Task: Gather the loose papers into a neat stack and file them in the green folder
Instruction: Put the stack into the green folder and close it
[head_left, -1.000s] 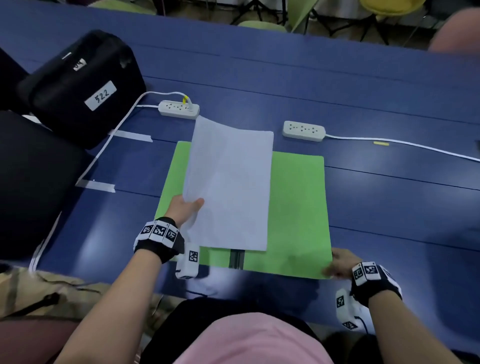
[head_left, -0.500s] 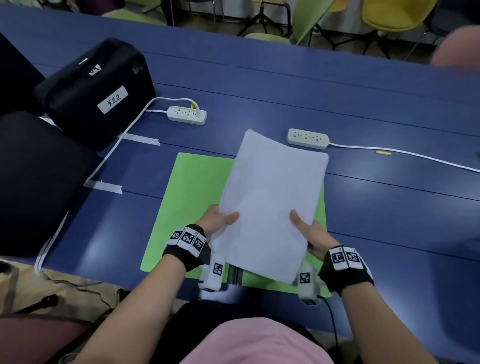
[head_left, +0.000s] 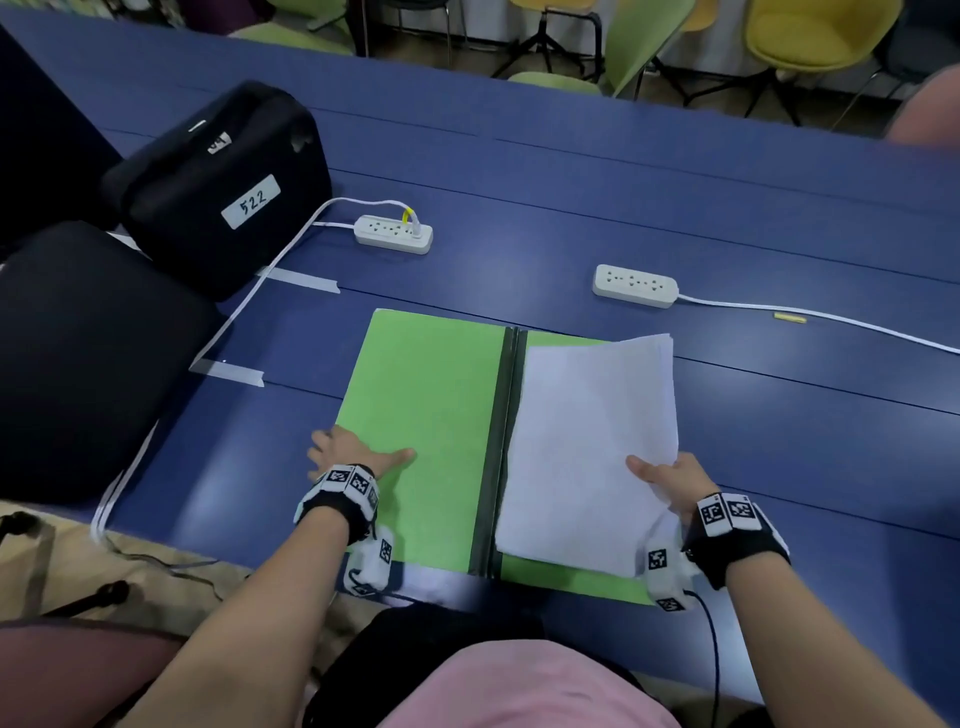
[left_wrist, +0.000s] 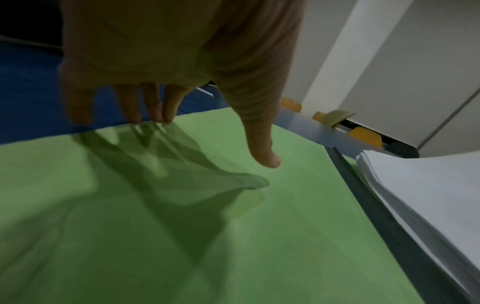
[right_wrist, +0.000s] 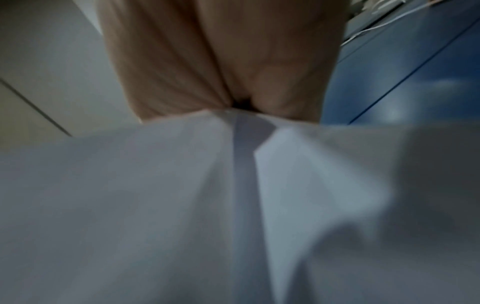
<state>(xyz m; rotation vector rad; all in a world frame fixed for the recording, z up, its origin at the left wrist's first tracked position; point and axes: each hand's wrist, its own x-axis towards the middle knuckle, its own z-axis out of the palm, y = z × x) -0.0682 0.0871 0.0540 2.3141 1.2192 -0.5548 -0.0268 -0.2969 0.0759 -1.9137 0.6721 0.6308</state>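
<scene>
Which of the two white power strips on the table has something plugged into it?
The left power strip, beside the black case: a yellow-banded plug sits in it. The right one has empty sockets.

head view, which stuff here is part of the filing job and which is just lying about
Job:
- green folder, open
- paper stack, held by right hand
- left hand on folder

Lying about:
- two power strips
- black case
- tape strips

The left hand (head_left: 349, 453) lay flat with fingers spread, thumb pointing right. The right hand (head_left: 670, 480) pinched the stack of papers (head_left: 587, 447), thumb on top. Both forearms reached forward.
</scene>
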